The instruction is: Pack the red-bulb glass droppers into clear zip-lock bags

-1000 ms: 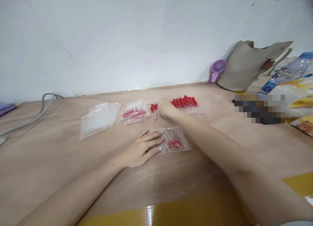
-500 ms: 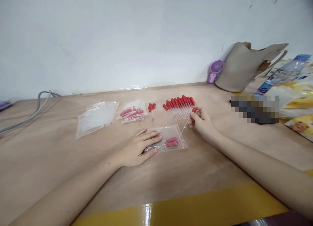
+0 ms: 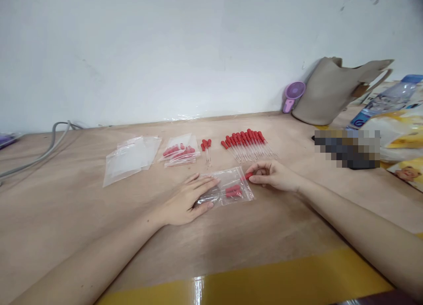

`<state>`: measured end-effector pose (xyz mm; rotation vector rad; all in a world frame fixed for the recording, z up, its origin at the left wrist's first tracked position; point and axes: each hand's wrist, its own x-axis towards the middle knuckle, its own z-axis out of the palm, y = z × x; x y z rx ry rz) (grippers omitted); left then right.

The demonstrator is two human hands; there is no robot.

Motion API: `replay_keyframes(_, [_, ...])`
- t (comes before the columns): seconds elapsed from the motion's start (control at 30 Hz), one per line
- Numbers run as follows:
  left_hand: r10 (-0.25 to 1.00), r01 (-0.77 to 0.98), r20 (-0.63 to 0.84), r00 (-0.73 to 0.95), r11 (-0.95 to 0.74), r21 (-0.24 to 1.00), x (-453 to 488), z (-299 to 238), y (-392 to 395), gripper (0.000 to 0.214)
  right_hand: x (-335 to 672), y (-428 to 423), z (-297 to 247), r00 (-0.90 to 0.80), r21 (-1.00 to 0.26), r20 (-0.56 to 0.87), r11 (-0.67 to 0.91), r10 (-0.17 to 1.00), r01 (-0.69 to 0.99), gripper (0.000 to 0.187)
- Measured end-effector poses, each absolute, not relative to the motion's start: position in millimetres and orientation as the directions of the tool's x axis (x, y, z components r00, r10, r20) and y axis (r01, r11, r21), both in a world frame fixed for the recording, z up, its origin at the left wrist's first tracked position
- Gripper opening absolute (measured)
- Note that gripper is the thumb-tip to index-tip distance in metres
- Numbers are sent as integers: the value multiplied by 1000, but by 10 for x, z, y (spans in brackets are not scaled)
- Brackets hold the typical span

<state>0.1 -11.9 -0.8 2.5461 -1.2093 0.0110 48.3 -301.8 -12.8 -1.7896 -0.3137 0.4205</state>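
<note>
My left hand (image 3: 187, 200) lies flat, fingers spread, on the left end of a clear zip bag (image 3: 228, 186) that holds a few red-capped droppers. My right hand (image 3: 272, 175) pinches one red-capped dropper (image 3: 247, 176) at the bag's right edge, its glass tip pointing into the bag. Behind it, several loose red-capped droppers (image 3: 246, 144) lie in a row on the table. A small group of three droppers (image 3: 206, 147) lies further left.
A filled bag of droppers (image 3: 180, 153) and a stack of empty zip bags (image 3: 130, 159) lie at the left. A beige handbag (image 3: 333, 91), a purple mini fan (image 3: 292, 93), a water bottle (image 3: 385, 98) and yellow packets (image 3: 401, 133) stand at the right. A grey cable (image 3: 39, 153) runs at far left.
My right hand picked one dropper from the row and carried it down to the bag's right edge. My left hand stayed flat on the bag.
</note>
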Motion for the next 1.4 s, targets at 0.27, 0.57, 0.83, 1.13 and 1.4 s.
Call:
replay_keyframes(0.27, [-755, -760, 145, 640, -592, 270, 5, -11, -117, 51, 480, -2798, -182, 857, -920, 159, -241, 491, 309, 24])
replay_keyframes(0.57, [-761, -764, 126, 636, -599, 240, 19, -29, -109, 52, 459, -2798, -163, 818, -878, 134, -316, 560, 360, 22])
replay_keyframes(0.83, [-767, -765, 96, 635, -606, 219, 29, -38, -113, 50, 942, -2482, 191, 913, -615, 190, -681, 360, 397, 10])
replay_keyframes(1.13, [-770, -767, 88, 632, -604, 216, 14, -25, -108, 50, 1321, -1528, 204, 949, -367, 93, -876, 300, 313, 31])
replay_keyframes(1.4, [-772, -766, 79, 631, -603, 224, 15, -9, -119, 51, 1231, -1906, 224, 930, -403, 147, -839, 337, 367, 36])
